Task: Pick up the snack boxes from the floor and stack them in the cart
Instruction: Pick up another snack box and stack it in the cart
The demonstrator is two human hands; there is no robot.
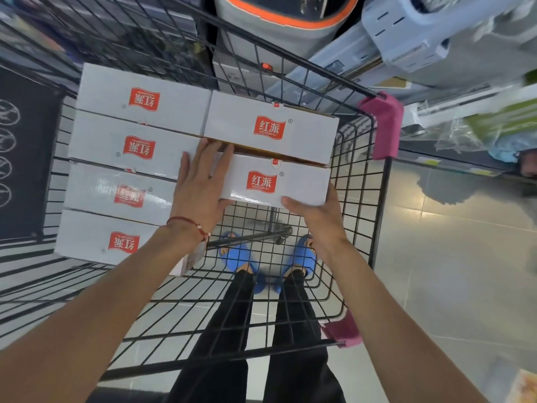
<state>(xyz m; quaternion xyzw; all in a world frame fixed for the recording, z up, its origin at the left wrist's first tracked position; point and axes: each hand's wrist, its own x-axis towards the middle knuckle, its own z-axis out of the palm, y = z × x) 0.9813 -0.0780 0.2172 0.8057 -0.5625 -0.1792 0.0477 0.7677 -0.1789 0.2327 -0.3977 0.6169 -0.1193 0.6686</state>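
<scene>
We hold a snack box (287, 184) near the cart (383, 129)'s right wall, left hand (197, 184) with fingers (212, 152) flat, right hand (316, 216) gripping; uneven hold could tip it.

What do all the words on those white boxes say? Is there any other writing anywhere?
"红派 HONGPAI": red logo on the far right snack box.
"红派 HONGPAI": red logo on the near right snack box.
Four left snack boxes: same logo, upside down; the small letters are blurred.
Small red tabs on box edges: too small to read.
Yellow shelf tag: blurred.
</scene>
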